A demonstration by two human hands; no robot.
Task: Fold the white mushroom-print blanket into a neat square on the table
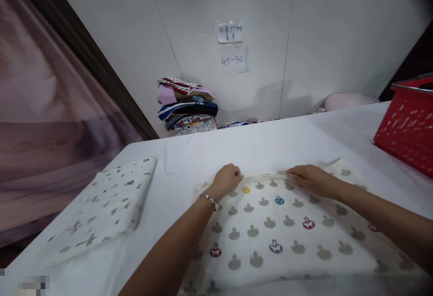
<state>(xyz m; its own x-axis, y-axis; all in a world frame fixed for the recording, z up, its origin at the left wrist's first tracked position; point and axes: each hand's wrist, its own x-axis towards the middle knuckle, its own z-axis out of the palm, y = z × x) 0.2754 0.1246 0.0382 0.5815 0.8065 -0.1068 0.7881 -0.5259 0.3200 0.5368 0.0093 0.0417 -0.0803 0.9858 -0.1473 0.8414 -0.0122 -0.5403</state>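
Note:
A white cloth (270, 221) printed with grey and coloured mushrooms lies spread on the white table in front of me. My left hand (229, 179), with a bracelet at the wrist, pinches its far edge left of the middle. Farther right along that same edge, my right hand (306, 179) grips the fabric with closed fingers. Between the two hands the edge runs in a slight curve and looks layered. The cloth's near side reaches the bottom of the view, and my forearms cover parts of it.
A folded white cloth with small prints (111, 201) lies at the table's left. Behind the table rises a stack of folded fabrics (187, 106). A red basket (406, 124) stands at the right edge. Paper signs (233, 59) hang on the wall; a pinkish curtain (50, 106) drapes at left.

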